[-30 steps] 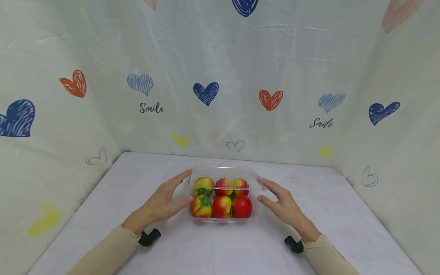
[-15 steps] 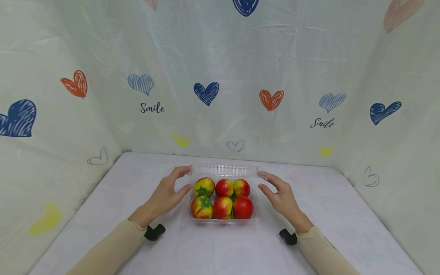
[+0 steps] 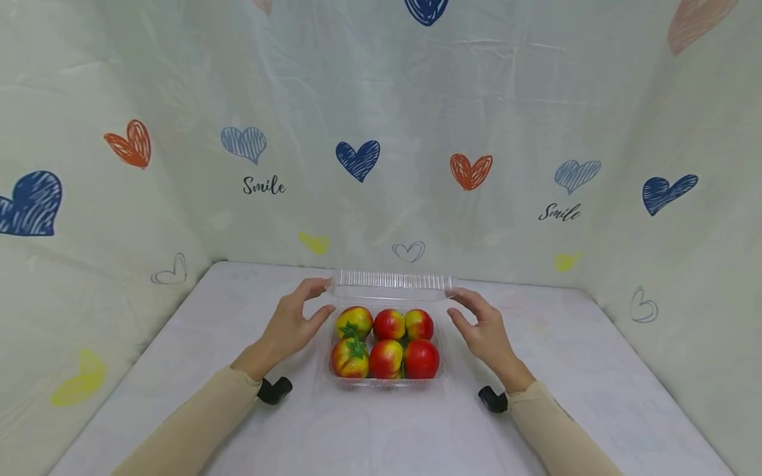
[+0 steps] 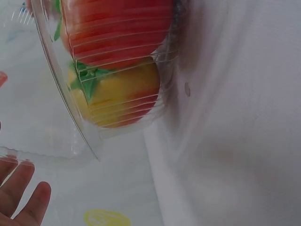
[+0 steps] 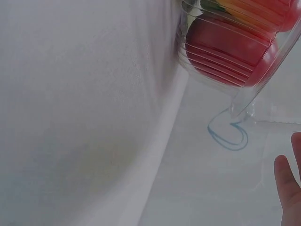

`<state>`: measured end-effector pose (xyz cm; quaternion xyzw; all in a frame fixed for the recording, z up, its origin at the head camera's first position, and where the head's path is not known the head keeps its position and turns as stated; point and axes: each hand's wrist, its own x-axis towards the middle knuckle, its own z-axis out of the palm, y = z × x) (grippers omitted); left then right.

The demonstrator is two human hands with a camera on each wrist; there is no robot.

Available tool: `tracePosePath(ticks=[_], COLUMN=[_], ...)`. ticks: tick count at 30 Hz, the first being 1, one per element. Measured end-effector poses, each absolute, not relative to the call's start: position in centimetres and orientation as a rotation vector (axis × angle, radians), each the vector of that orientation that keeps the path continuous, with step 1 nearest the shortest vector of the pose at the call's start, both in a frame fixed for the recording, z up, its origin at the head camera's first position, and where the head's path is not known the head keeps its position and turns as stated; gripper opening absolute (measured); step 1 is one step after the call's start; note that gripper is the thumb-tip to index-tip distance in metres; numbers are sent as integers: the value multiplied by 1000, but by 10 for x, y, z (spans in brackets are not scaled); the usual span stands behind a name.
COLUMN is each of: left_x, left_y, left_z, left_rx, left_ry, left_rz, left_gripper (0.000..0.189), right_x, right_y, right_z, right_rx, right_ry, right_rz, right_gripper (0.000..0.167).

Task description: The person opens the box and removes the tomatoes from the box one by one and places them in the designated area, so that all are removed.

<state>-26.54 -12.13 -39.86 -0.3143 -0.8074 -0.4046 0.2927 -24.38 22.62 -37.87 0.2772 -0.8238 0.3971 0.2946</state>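
Note:
A clear plastic clamshell box (image 3: pixel 389 383) stands on the table, holding several round red and yellow fruits (image 3: pixel 421 359), some topped with green star-shaped leaves. Its hinged lid (image 3: pixel 393 281) is raised at the back. At the lid's left corner are the fingertips of my left hand (image 3: pixel 290 325), its thumb spread apart beside the box. My right hand (image 3: pixel 485 330) has its fingertips at the lid's right corner, thumb likewise apart. In the left wrist view, fingers (image 4: pixel 19 188) lie loosely against the lid's edge. Extended fingers (image 5: pixel 287 181) show near the lid in the right wrist view.
The white-covered table (image 3: pixel 381 436) extends around the box on all sides. Behind it and at both sides hangs a pale curtain (image 3: pixel 417 99) printed with hearts. Each wrist wears a small black camera, such as the left one (image 3: pixel 275 391).
The lid has swung up and back from over the fruits. Both hands have moved away from me along with it. The box has stayed in place.

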Motion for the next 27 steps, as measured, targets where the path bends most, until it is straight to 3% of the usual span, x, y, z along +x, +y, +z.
tracePosePath(ticks=[15, 27], left_x=[-280, -294], left_y=[-120, -118], left_z=[-396, -396], left_rx=[-846, -881], left_ry=[-2142, -2088], left_rz=[-997, -1033], left_gripper=[42, 39], right_x=[-260, -273], right_y=[224, 222], right_z=[-380, -380], right_rx=[830, 810], right_ry=[-2137, -2057], right_rz=[1060, 1030], right_gripper=[43, 38])
